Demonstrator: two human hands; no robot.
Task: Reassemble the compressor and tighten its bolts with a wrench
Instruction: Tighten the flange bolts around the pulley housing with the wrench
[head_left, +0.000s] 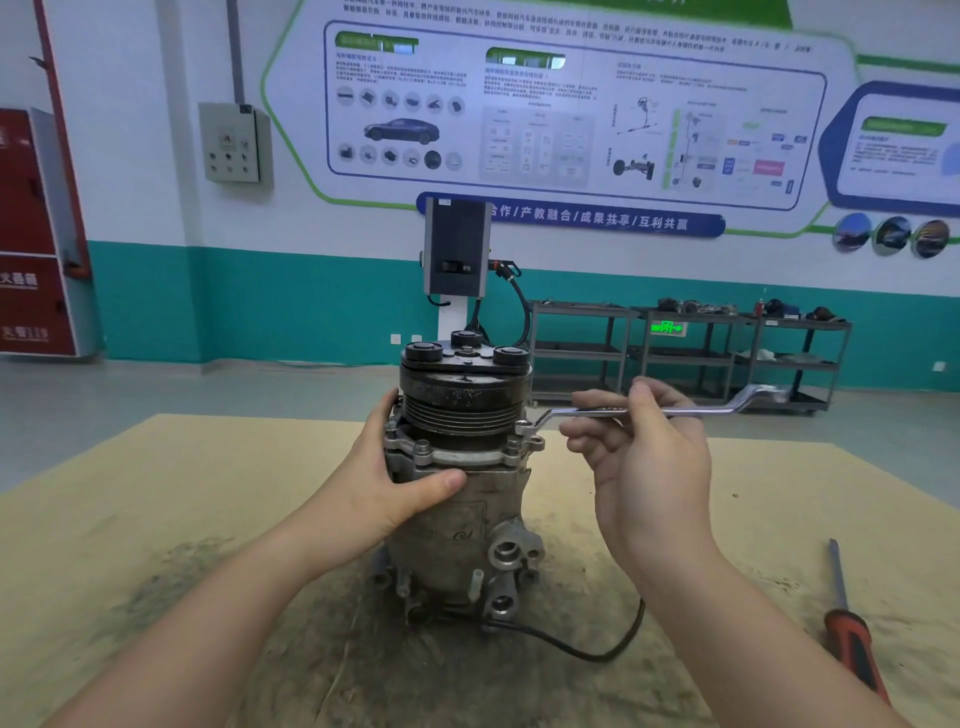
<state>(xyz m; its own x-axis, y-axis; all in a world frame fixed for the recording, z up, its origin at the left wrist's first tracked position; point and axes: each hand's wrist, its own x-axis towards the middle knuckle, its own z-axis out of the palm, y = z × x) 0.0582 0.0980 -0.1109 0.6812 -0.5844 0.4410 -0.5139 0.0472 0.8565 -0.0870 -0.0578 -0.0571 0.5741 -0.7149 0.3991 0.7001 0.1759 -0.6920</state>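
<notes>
Here the compressor (457, 483) stands upright at the middle of the table (156, 493), pulley end up. The left hand (395, 478) grasps its body from the nine o'clock side, thumb across the front just below the flange. The right hand (639, 447) pinches the wrench (649, 411) by the shank, fingers curled round it. The wrench lies nearly level, its long axis running from three o'clock in toward the compressor, and its ring end sits on a flange bolt (525, 429) at the housing's three o'clock edge. The right hand is thus the nearer to that bolt, just beside it along the handle; the turning will likely swing about that point. A red-handled screwdriver (852, 629) lies at the table's four o'clock, well apart.
</notes>
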